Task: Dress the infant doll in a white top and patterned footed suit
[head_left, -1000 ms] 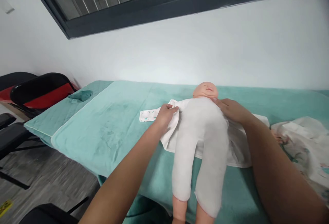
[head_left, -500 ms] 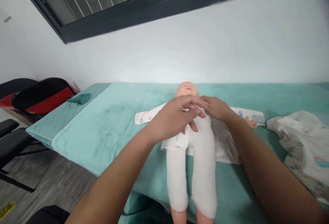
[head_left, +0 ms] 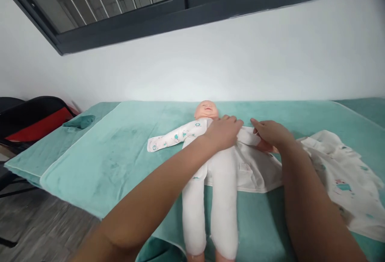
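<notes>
A baby doll (head_left: 206, 109) lies on its back, head toward the wall, with white padded legs (head_left: 224, 206) pointing at me. It wears a white printed baby shirt (head_left: 192, 130) whose right side lies spread open under the body. My left hand (head_left: 225, 131) is closed over the shirt at the doll's shoulder on the right; its fingertips are partly hidden. Beside it, my right hand (head_left: 272, 133) pinches the cuff end of the sleeve (head_left: 248, 135) on that arm. The doll's small hand (head_left: 266, 146) shows just below my right hand.
A crumpled white printed garment (head_left: 343, 181) lies to the right on the teal-covered bed (head_left: 120, 153). Behind the bed stand a white wall (head_left: 240, 61) and a dark-framed window (head_left: 120, 25). Black and red chairs (head_left: 36, 117) are at the left.
My left hand has moved from above the doll's chest onto its shoulder. My right hand has shifted outward along the arm to the cuff. The view has turned slightly right.
</notes>
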### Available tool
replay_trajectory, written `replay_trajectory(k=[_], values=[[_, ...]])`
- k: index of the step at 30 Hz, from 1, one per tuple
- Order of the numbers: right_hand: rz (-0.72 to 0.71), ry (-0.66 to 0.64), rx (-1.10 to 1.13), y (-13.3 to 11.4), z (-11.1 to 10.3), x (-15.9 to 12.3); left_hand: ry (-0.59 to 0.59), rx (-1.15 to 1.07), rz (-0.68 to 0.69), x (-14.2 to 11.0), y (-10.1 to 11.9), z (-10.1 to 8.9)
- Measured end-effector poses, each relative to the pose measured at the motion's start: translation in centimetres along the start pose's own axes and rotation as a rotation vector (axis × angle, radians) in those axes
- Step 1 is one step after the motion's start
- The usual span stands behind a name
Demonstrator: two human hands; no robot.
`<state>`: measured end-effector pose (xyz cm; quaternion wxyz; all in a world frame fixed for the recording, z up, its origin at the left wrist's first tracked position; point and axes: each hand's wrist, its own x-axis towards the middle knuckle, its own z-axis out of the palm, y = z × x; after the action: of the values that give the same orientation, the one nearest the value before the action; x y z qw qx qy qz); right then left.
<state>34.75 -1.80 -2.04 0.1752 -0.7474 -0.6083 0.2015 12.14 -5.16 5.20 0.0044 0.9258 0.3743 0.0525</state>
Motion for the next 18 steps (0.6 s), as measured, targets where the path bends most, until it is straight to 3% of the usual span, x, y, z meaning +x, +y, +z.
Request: replay_trajectory(k=[3,5,7,10,15,18], values=[[0.042,-0.103,0.237,-0.6,-0.5,-0.7,-0.194,0.116,0.062,3.2,1.9,1.2],[0.080,-0.131,0.401,-0.6,-1.3,-1.3,-0.254,0.133,0.086,4.2,2.0,1.5],[0.102,-0.080,0.467,-0.4,-1.9,-1.5,-0.237,0.133,0.084,4.2,1.3,1.1],[0.068,0.025,0.370,0.0,-2.0,-1.3,-0.150,0.140,0.016,3.5,-0.4,-0.4],[-0.220,-0.054,0.212,-0.6,-0.2,-0.9,-0.111,0.161,-0.034,1.8,-2.0,-2.9],[-0.310,-0.024,0.177,-1.2,0.5,-1.0,-0.110,0.229,-0.053,1.1,-2.0,-3.6]])
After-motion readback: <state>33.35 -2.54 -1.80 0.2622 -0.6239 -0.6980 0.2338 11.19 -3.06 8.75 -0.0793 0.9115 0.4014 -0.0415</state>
